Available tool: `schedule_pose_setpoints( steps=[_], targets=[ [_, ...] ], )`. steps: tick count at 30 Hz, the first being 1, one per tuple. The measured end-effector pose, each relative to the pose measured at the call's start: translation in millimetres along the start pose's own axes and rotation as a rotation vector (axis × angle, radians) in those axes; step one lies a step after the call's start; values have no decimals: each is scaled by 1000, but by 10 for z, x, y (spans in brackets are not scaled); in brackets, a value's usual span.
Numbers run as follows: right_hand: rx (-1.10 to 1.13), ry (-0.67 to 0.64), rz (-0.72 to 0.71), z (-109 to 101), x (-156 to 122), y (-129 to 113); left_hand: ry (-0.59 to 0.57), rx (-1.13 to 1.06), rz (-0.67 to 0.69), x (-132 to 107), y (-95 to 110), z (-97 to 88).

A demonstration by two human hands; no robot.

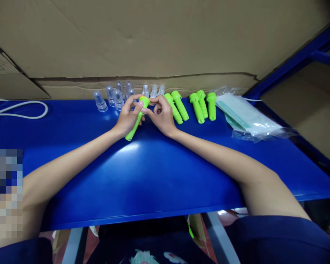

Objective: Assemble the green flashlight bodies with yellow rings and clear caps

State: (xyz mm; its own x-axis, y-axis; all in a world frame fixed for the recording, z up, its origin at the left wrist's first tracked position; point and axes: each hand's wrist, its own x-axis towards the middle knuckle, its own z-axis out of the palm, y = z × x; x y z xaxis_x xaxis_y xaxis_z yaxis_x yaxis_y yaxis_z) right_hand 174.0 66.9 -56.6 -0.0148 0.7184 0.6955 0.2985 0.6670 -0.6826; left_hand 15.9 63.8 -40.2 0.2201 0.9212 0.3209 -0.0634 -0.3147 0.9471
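A bright green flashlight-shaped piece (135, 128) slants between my hands, its wide head up and its narrow end pointing down to the left. My left hand (128, 115) is closed round it just under the head. With bent fingers and thumb, my right hand (162, 114) pinches the head from the right side. Behind my hands stand several clear plastic caps (100, 101) with threaded rims, some partly hidden by my fingers. To the right of my right hand lie several more green pieces (200, 107) of the same shape.
The blue table (132, 183) runs across the view, with a cardboard wall (143, 40) behind it. A white cable (41, 104) loops at the left. On the right lies a clear plastic bag (250, 115) with white and pale green contents, near a blue metal frame (294, 66).
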Motion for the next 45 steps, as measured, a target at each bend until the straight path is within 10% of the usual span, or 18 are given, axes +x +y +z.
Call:
schedule_pose_setpoints(
  steps=[45],
  targets=[
    [-54,-48,-4,27,-51,-33,128,-23,-36,-30,72,19]
  ],
)
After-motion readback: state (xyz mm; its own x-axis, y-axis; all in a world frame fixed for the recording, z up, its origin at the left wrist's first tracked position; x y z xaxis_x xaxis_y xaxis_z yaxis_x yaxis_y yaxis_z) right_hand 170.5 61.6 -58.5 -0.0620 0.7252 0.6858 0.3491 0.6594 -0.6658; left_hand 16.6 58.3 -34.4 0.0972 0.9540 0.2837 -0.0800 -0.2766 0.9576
